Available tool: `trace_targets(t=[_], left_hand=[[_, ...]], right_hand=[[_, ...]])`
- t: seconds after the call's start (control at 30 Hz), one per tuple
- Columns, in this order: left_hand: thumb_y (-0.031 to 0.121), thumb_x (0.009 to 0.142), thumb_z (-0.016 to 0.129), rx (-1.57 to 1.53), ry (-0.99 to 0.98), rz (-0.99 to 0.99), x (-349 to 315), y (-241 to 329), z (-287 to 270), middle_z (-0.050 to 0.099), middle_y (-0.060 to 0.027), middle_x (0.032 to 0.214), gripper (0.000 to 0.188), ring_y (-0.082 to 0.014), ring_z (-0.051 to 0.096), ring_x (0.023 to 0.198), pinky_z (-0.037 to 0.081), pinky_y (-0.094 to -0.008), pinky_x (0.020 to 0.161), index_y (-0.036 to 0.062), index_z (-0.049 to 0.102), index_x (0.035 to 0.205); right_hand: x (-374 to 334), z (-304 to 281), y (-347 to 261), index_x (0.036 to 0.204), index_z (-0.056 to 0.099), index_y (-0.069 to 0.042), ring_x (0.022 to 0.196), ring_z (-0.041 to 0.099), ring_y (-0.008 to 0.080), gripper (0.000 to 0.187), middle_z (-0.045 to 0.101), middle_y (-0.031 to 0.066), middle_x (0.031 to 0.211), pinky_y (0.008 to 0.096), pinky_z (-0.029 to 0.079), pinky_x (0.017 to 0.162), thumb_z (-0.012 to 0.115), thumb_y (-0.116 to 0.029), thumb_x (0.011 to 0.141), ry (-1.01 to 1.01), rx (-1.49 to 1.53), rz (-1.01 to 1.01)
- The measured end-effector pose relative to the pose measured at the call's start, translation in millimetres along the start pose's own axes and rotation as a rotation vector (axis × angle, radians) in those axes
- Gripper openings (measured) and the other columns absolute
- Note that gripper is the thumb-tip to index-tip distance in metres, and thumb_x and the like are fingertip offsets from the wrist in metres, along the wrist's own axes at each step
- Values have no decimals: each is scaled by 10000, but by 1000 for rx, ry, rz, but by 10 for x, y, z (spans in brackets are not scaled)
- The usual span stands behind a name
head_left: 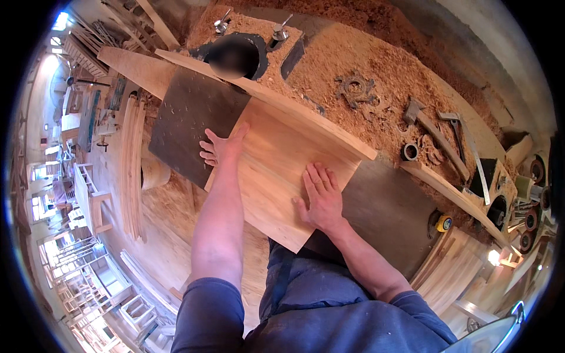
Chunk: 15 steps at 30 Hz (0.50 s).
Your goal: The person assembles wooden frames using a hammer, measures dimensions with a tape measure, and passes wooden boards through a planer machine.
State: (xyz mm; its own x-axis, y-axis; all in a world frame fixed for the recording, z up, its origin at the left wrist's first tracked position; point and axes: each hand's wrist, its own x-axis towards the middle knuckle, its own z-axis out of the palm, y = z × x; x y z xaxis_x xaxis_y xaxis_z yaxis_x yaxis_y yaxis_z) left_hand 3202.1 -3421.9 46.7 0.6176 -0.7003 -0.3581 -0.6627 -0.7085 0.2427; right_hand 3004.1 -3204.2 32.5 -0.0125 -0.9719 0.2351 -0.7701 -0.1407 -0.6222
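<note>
Lying along wooden rail (282,107), board (273,150) is touched at left edge by spread left hand (223,147), near right edge by flat right hand (322,198); nothing gripped.

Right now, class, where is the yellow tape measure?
In the head view, the yellow tape measure is at the right, by the right edge of the dark work surface, beyond the right hand and above some stacked boards.

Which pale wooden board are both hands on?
The wide, flat, pale wooden panel: left hand at its left edge, right hand on its face. Neither touches the long, narrow, pale wooden strip along its far edge.
</note>
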Motion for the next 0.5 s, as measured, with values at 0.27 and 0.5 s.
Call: trace_targets(t=[0.27,0.5], left_hand=[[800,567,800,-16,0,9,333,9,-62,-15,-201,1682,1419,-438,-40,1538,13,-537,1242,229,56,1633],[799,558,808,-7,18,18,523,-4,-59,-19,-194,1686,1430,-436,-39,1541,20,-543,1240,228,57,1632]], right_hand=[[213,199,-105,1325,567,49,1429,412,370,694,500,202,1480,528,283,1194,747,-294,749,-23,1,14],[343,266,-170,1318,584,39,1419,427,365,683,512,201,1473,518,284,1195,751,-308,753,-36,-16,13]])
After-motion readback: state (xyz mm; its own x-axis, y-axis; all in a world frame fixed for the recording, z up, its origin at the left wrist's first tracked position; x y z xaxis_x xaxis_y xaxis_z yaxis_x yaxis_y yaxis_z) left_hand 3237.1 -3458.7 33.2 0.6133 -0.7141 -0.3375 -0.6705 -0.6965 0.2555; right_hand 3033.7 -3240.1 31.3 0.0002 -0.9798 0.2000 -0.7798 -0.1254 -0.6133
